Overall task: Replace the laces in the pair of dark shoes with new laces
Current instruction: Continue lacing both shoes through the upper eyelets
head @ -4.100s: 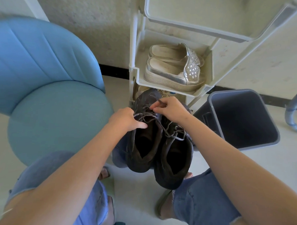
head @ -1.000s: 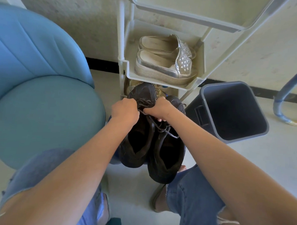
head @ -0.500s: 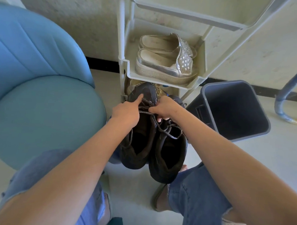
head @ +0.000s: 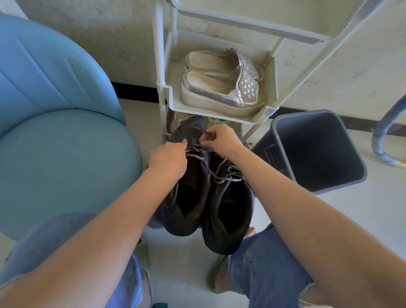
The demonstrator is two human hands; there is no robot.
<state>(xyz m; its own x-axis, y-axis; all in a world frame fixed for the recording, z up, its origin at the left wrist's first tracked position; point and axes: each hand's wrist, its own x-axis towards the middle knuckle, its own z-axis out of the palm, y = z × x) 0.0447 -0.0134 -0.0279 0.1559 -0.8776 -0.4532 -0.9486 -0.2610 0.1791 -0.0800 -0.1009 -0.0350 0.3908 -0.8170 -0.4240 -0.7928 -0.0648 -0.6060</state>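
Both your arms reach forward and down between your knees, forearms bare, converging on the two dark shoes (head: 227, 215). The shoes stand side by side and touching, heels toward you and toes at the foot of a cream plastic rack (head: 161, 89); what they stand on is hidden.

Your right hand (head: 222, 140) hovers over the toe end of the shoe on your left, wrist bent, thumb and forefinger pinching a thin strand of the grey speckled lace (head: 222, 175). Your left hand (head: 168, 159) lies knuckles-up on that same shoe's laced front, fingers curled under; whether they hold lace or only rest there cannot be told. A loose strand hangs down the shoe's side below that wrist. Both shoes are laced with grey speckled cord.

By count: two hands, two dark shoes, two silver slip-ons (head: 221, 94) side by side on the rack's lower shelf, one grey bin (head: 277, 126) just to the right of the shoes, one blue padded chair (head: 54, 133) to your left, and one blue curved tube (head: 389, 115) at the far right.
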